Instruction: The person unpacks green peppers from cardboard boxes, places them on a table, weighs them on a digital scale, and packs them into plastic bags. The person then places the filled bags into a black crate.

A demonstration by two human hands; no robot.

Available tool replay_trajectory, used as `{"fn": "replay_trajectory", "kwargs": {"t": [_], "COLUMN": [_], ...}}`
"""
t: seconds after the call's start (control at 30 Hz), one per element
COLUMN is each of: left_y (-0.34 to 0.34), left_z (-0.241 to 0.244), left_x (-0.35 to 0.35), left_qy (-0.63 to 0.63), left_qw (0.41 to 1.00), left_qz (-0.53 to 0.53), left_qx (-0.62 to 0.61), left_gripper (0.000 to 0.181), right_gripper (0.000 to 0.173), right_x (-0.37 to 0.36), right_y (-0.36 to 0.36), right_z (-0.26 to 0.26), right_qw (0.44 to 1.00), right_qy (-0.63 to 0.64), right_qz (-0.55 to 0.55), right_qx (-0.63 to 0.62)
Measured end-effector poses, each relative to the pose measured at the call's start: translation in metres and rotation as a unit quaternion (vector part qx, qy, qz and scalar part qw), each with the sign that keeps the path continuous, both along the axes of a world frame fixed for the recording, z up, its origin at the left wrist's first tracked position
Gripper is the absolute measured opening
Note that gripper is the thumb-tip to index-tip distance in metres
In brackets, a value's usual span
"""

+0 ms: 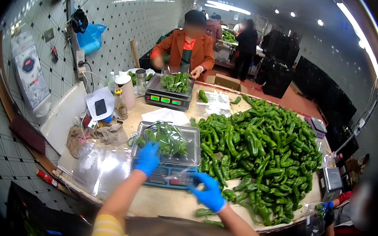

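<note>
My left hand (pixel 148 157), in a blue glove, is at the lower left of a clear plastic bag of green peppers (pixel 173 143). The bag lies on the metal pan of a blue digital scale (pixel 163 174); whether the fingers grip pepper or film is unclear. My right hand (pixel 207 191), also blue-gloved, is over the front right corner of the scale with thumb and fingers apart, beside a faint strip of clear film. A large heap of green peppers (pixel 260 151) covers the right side of the table, and a few peppers lie near my right wrist.
Across the table a person in a brown jacket handles bagged peppers on a second scale (pixel 167 100). Clear bags (pixel 95 167) lie at left, near rags (pixel 110 134), a yellow-lidded jar (pixel 120 104) and a phone (pixel 100 107). At the lower right, another person's gloved hands hold a bag.
</note>
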State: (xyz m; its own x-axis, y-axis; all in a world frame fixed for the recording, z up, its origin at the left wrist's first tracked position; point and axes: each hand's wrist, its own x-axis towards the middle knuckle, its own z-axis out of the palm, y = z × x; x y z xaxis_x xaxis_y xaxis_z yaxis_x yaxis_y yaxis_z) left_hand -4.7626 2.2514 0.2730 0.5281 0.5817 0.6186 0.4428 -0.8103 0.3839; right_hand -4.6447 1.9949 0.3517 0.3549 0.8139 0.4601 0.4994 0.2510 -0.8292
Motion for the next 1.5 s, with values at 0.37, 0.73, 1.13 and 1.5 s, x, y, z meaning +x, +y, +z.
{"fn": "replay_trajectory", "kwargs": {"t": [0.37,0.73,1.13,1.5], "left_y": [0.016,-0.133,-0.191,-0.228], "left_z": [0.038,0.165,0.2,0.241], "left_x": [-0.012,-0.053,-0.053,-0.052], "left_qy": [-0.064,-0.167,-0.259,-0.409], "left_qw": [0.996,0.956,0.878,0.742], "left_qz": [0.05,-0.221,-0.355,-0.53], "left_qx": [0.04,-0.091,-0.188,-0.023], "left_gripper": [0.014,0.024,0.013,0.013], "right_gripper": [0.024,0.085,0.011,0.031], "right_x": [0.049,0.028,0.01,-0.012], "right_y": [-0.092,-0.019,-0.123,-0.184], "right_z": [-0.066,-0.004,0.095,0.188], "right_qw": [0.961,0.973,0.974,0.92], "right_qy": [0.11,0.179,0.154,-0.226], "right_qz": [-0.236,-0.138,-0.051,0.067], "right_qx": [-0.092,0.054,0.156,0.314]}}
